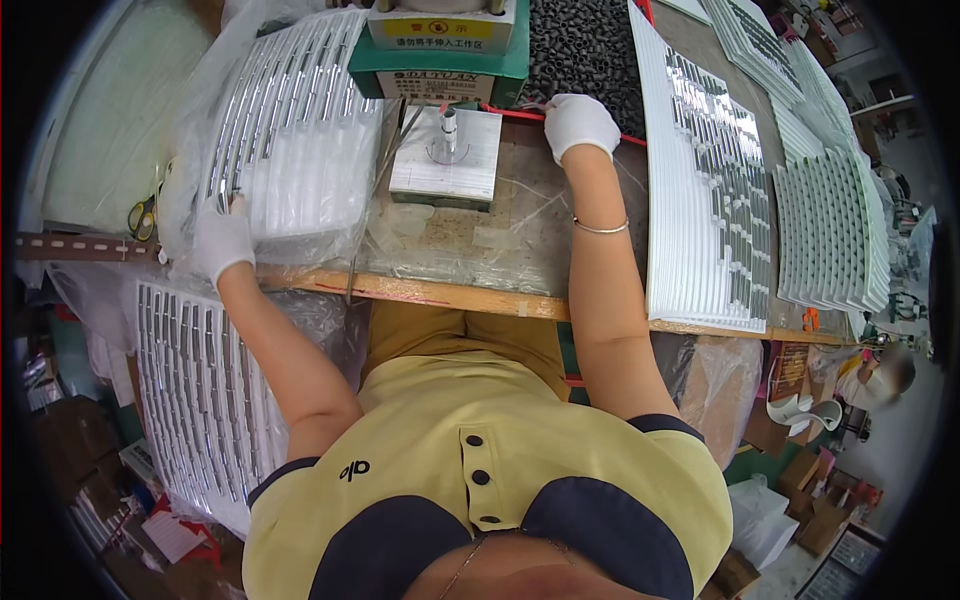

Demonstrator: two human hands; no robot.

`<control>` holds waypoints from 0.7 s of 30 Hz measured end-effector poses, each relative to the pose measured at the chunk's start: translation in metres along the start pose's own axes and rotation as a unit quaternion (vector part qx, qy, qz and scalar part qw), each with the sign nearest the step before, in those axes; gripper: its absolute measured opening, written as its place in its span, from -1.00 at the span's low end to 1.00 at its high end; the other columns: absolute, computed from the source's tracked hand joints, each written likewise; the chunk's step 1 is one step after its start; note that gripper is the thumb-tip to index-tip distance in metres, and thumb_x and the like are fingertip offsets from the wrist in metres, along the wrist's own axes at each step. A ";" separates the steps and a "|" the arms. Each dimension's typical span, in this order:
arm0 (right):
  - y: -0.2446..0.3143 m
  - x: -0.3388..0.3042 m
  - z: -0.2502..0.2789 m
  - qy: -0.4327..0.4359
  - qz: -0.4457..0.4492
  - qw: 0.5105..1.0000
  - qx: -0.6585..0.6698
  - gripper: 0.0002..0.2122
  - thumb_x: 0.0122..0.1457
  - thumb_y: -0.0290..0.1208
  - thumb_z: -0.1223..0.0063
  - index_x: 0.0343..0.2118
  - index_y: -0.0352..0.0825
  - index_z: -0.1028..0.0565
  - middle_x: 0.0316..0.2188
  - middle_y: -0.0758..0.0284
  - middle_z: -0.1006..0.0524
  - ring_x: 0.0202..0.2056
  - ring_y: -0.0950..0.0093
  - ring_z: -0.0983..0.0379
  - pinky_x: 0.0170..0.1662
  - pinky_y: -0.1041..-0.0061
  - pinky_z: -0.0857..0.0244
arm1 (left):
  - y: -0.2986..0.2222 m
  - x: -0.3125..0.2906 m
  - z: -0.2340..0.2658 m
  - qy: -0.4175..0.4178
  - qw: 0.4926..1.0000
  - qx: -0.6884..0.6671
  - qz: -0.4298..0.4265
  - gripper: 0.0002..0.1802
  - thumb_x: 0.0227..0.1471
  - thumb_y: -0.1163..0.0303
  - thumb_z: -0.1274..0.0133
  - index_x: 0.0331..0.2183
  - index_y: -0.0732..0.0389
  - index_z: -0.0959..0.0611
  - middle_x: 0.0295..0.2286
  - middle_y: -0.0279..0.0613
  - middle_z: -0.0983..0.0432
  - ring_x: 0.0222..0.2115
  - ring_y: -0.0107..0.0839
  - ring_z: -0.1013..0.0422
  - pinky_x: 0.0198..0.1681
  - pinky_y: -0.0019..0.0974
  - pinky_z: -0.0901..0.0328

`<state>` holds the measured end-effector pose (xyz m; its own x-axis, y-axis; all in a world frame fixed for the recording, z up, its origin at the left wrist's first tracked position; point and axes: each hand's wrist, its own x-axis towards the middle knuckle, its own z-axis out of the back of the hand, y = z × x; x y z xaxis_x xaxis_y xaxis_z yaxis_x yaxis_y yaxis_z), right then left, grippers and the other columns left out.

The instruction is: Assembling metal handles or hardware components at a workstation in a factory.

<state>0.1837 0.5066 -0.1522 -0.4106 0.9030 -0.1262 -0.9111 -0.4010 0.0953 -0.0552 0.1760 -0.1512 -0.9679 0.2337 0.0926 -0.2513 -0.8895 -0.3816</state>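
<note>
The silver tubes (292, 75) lie in lengthwise rows at the person's left, on a pile partly wrapped in clear plastic. The left hand (224, 238), in a white glove that leaves some fingertips bare, reaches the near end of these rows; its grip is narrow, thumb and finger close to a tube end, though one cannot tell whether a tube is pinched. Small black fittings (580, 55) fill a red-edged bin (515, 114) at the far side. The right hand (582, 128), gloved in white, is at the near edge of this bin, knuckles up; its fingertips are mostly hidden, so one cannot tell whether its grip is wide, narrow or holding a fitting.

Between the hands, a pale metal block (420, 174) bears a short upright metal pin (449, 130), just in front of a green and white machine (440, 62). All of this stands on a worn brown surface (535, 240) with a wooden front edge (430, 290). Right of the right forearm lies a white ribbed stack (690, 215) carrying more silver pieces, and beyond it a pale green-white stack (830, 235). Scissors (143, 217) are at the far left, and another plastic-wrapped batch of tubes (205, 400) sits below the front edge, left of the person's yellow shirt (420, 410)
</note>
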 end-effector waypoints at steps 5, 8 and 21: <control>0.004 0.006 -0.011 -0.005 0.028 0.999 0.014 -0.81 0.06 -0.43 0.02 -0.29 -0.16 -0.59 -0.20 0.23 -0.54 -0.15 0.26 -0.49 -0.16 0.32 -0.40 | -0.075 -0.062 -0.008 0.164 0.912 -0.364 -0.090 -0.78 0.05 0.37 0.02 -0.26 0.29 -0.49 -0.52 -0.23 -0.50 -0.61 -0.48 -0.36 -0.50 -0.40 -0.29; -0.002 -0.005 -0.013 -0.071 0.041 0.994 0.071 -0.82 0.08 -0.38 0.03 -0.30 -0.18 -0.59 -0.27 0.23 -0.55 -0.18 0.27 -0.49 -0.17 0.36 -0.39 | -0.107 -0.094 -0.034 0.282 0.800 -0.511 -0.136 -0.80 0.02 0.44 -0.02 -0.29 0.31 -0.45 -0.59 -0.26 -0.43 -0.67 -0.58 -0.31 -0.57 -0.50 -0.24; -0.029 -0.158 0.038 -0.148 0.286 0.946 0.033 -0.95 -0.05 -0.42 -0.10 -0.48 -0.19 -0.54 -0.49 0.34 -0.45 -0.44 0.36 -0.45 -0.39 0.38 -0.32 | -0.142 -0.149 -0.072 0.324 0.771 -0.472 -0.279 -0.76 -0.12 0.52 -0.16 -0.34 0.27 -0.48 -0.47 -0.29 -0.46 -0.43 -0.58 -0.35 -0.32 -0.47 -0.26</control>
<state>0.2758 0.3817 -0.0973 -0.7989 0.5493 0.2451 -0.5350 -0.8351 0.1276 0.1250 0.2960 -0.1768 -0.4278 0.8955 0.1226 -0.2149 0.0309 -0.9761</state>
